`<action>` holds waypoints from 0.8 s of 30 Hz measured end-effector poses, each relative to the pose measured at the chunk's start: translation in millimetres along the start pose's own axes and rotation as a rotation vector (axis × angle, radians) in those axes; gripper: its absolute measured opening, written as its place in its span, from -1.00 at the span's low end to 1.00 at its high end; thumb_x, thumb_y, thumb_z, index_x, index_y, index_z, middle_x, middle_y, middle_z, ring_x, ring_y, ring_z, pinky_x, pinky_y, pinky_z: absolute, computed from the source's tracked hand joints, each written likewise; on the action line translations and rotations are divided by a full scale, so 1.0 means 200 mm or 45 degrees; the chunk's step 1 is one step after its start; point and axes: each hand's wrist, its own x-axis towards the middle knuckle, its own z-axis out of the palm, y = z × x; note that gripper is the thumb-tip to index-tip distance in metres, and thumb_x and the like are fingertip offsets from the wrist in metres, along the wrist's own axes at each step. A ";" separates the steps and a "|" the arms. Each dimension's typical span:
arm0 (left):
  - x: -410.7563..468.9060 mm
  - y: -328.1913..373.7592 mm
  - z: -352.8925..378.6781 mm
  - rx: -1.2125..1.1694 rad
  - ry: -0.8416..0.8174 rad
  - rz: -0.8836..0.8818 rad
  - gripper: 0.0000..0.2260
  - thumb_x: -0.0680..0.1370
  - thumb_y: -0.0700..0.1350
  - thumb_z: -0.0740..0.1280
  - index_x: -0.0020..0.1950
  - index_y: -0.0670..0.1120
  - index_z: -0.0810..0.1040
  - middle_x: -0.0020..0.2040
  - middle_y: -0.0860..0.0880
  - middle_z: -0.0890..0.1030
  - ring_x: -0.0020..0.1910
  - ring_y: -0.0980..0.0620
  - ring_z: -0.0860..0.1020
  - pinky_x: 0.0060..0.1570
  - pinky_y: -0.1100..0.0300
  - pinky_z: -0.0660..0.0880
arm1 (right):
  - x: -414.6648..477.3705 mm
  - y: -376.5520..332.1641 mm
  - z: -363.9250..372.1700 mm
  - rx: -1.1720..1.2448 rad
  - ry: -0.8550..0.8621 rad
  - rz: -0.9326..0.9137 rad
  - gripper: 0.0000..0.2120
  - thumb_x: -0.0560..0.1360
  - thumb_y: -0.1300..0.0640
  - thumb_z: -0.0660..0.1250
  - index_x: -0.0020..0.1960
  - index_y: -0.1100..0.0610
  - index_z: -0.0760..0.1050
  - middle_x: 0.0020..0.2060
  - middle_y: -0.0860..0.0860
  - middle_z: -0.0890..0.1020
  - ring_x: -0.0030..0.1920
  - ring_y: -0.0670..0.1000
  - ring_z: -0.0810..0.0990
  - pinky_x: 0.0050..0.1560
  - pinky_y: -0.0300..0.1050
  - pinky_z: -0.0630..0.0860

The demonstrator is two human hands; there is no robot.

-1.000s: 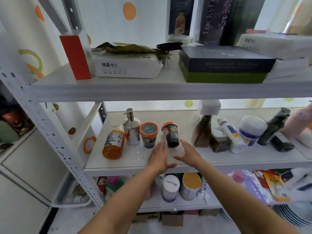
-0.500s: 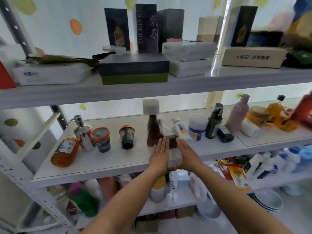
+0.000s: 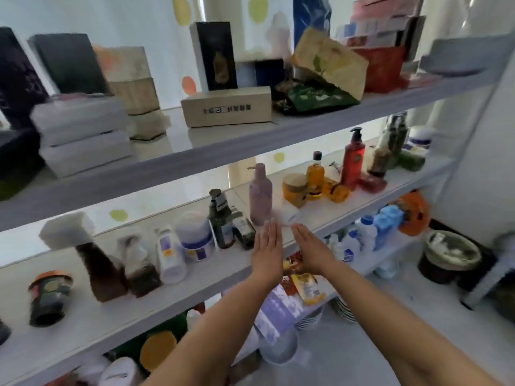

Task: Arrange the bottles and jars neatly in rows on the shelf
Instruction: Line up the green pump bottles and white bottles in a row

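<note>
Bottles and jars stand scattered along the middle shelf. From left: a dark orange-lidded cup, a brown bottle with a white cap, a white tube, a white jar, a dark green bottle, a pink pump bottle, an orange jar, an amber oil bottle and a red pump bottle. My left hand and right hand hover flat and empty, side by side, at the shelf's front edge below the pink bottle.
The upper shelf carries boxes and packets close above the bottles. The lower shelf holds more bottles, packets and stacked plates. A lined bin stands on the floor at right, beside the shelf's white upright.
The view has swung right along the shelf. Both open hands have travelled right with it, from the orange-lidded cups past the brown bottle to below the pink pump bottle. Nothing was picked up.
</note>
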 end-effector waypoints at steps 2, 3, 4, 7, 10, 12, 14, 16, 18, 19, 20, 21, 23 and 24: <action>0.14 0.15 0.03 -0.014 -0.003 0.030 -0.09 0.54 0.01 0.30 0.48 -0.19 -0.40 0.41 -0.05 -0.48 0.50 -0.05 -0.36 0.49 0.02 -0.29 | 0.03 0.19 -0.07 -0.025 -0.020 0.044 0.13 0.35 -0.07 0.48 0.53 0.16 -0.29 0.54 0.04 -0.22 0.54 0.02 -0.18 0.50 -0.11 -0.02; 0.21 0.21 0.04 -0.032 -0.003 0.046 -0.11 0.55 -0.02 0.29 0.48 -0.19 -0.40 0.44 -0.07 -0.47 0.50 -0.04 -0.37 0.50 0.02 -0.28 | 0.05 0.28 -0.10 -0.041 -0.022 0.065 0.13 0.35 -0.03 0.49 0.53 0.15 -0.30 0.54 0.04 -0.23 0.54 0.02 -0.18 0.50 -0.12 0.00; 0.29 0.28 0.06 -0.042 -0.002 0.065 -0.14 0.55 -0.02 0.27 0.49 -0.19 -0.38 0.47 -0.09 -0.44 0.50 -0.05 -0.37 0.50 0.02 -0.28 | 0.07 0.38 -0.14 -0.060 -0.013 0.086 0.13 0.35 0.00 0.49 0.53 0.14 -0.31 0.54 0.03 -0.24 0.54 0.02 -0.18 0.49 -0.11 0.02; 0.53 0.49 0.09 -0.079 -0.035 0.098 -0.09 0.53 0.06 0.29 0.50 -0.20 -0.36 0.46 -0.08 -0.43 0.51 -0.09 -0.35 0.50 0.01 -0.29 | 0.14 0.67 -0.22 -0.076 -0.013 0.156 0.14 0.34 -0.02 0.50 0.53 0.14 -0.31 0.53 0.03 -0.25 0.54 0.02 -0.18 0.49 -0.10 0.04; 0.77 0.71 0.12 -0.081 -0.049 0.094 -0.02 0.50 0.16 0.32 0.49 -0.20 -0.38 0.44 -0.11 -0.45 0.50 -0.10 -0.36 0.50 -0.01 -0.27 | 0.19 0.95 -0.32 -0.088 -0.004 0.207 0.14 0.35 -0.04 0.50 0.53 0.15 -0.30 0.54 0.05 -0.23 0.54 0.03 -0.18 0.50 -0.12 -0.03; 0.90 0.86 0.13 -0.062 -0.067 0.119 0.02 0.48 0.20 0.33 0.48 -0.21 -0.40 0.48 -0.12 -0.42 0.50 -0.12 -0.35 0.48 -0.01 -0.27 | 0.21 1.14 -0.37 -0.080 0.027 0.248 0.14 0.34 -0.05 0.50 0.53 0.16 -0.30 0.54 0.05 -0.22 0.54 0.03 -0.17 0.50 -0.13 -0.06; 1.02 1.01 0.16 -0.025 -0.072 0.143 0.03 0.47 0.21 0.33 0.48 -0.21 -0.40 0.51 -0.16 -0.37 0.51 -0.13 -0.34 0.48 -0.01 -0.27 | 0.22 1.33 -0.42 -0.058 0.028 0.300 0.14 0.34 -0.05 0.50 0.53 0.16 -0.30 0.54 0.05 -0.21 0.54 0.03 -0.16 0.50 -0.13 -0.06; 1.15 1.17 0.17 0.001 -0.061 0.167 0.02 0.48 0.19 0.33 0.48 -0.22 -0.39 0.52 -0.17 -0.35 0.51 -0.13 -0.33 0.47 -0.01 -0.29 | 0.24 1.53 -0.47 -0.045 0.026 0.306 0.15 0.34 -0.04 0.50 0.53 0.18 -0.31 0.54 0.05 -0.22 0.54 0.03 -0.16 0.50 -0.15 -0.07; 1.28 1.35 0.19 -0.018 -0.049 0.184 0.01 0.48 0.19 0.33 0.49 -0.22 -0.37 0.53 -0.16 -0.34 0.51 -0.12 -0.33 0.47 0.01 -0.28 | 0.27 1.75 -0.53 -0.056 0.020 0.298 0.15 0.34 -0.05 0.50 0.53 0.19 -0.31 0.54 0.05 -0.22 0.54 0.02 -0.17 0.50 -0.14 -0.06; 1.35 1.44 0.20 -0.048 -0.051 0.190 0.01 0.48 0.18 0.33 0.49 -0.22 -0.37 0.53 -0.15 -0.34 0.51 -0.12 -0.33 0.47 0.02 -0.28 | 0.29 1.86 -0.55 -0.068 0.012 0.291 0.16 0.33 -0.05 0.50 0.53 0.19 -0.30 0.54 0.05 -0.22 0.54 0.02 -0.17 0.52 -0.13 -0.06; 1.41 1.53 0.21 -0.078 -0.055 0.188 0.00 0.49 0.18 0.33 0.49 -0.22 -0.37 0.53 -0.15 -0.34 0.51 -0.12 -0.32 0.47 0.03 -0.29 | 0.31 1.97 -0.58 -0.083 -0.004 0.283 0.16 0.33 -0.06 0.50 0.53 0.19 -0.31 0.54 0.06 -0.23 0.54 0.02 -0.17 0.53 -0.12 -0.06; 1.47 1.62 0.22 -0.099 -0.051 0.182 -0.01 0.49 0.17 0.32 0.50 -0.22 -0.36 0.53 -0.15 -0.34 0.52 -0.12 -0.32 0.46 0.04 -0.30 | 0.33 2.08 -0.62 -0.097 -0.015 0.269 0.16 0.33 -0.06 0.50 0.53 0.19 -0.31 0.53 0.07 -0.24 0.54 0.03 -0.18 0.53 -0.11 -0.07; 1.59 1.79 0.24 -0.100 -0.047 0.161 -0.01 0.49 0.18 0.32 0.51 -0.22 -0.35 0.53 -0.16 -0.33 0.52 -0.13 -0.30 0.47 0.02 -0.29 | 0.36 2.28 -0.68 -0.130 -0.036 0.243 0.15 0.34 -0.07 0.48 0.52 0.19 -0.33 0.53 0.07 -0.25 0.54 0.03 -0.19 0.53 -0.08 -0.09; 1.64 1.87 0.25 -0.100 -0.056 0.147 -0.01 0.49 0.18 0.32 0.51 -0.23 -0.34 0.53 -0.17 -0.33 0.52 -0.13 -0.30 0.49 0.01 -0.28 | 0.38 2.37 -0.71 -0.143 -0.048 0.236 0.16 0.34 -0.08 0.48 0.52 0.18 -0.33 0.53 0.06 -0.25 0.54 0.02 -0.20 0.53 -0.05 -0.08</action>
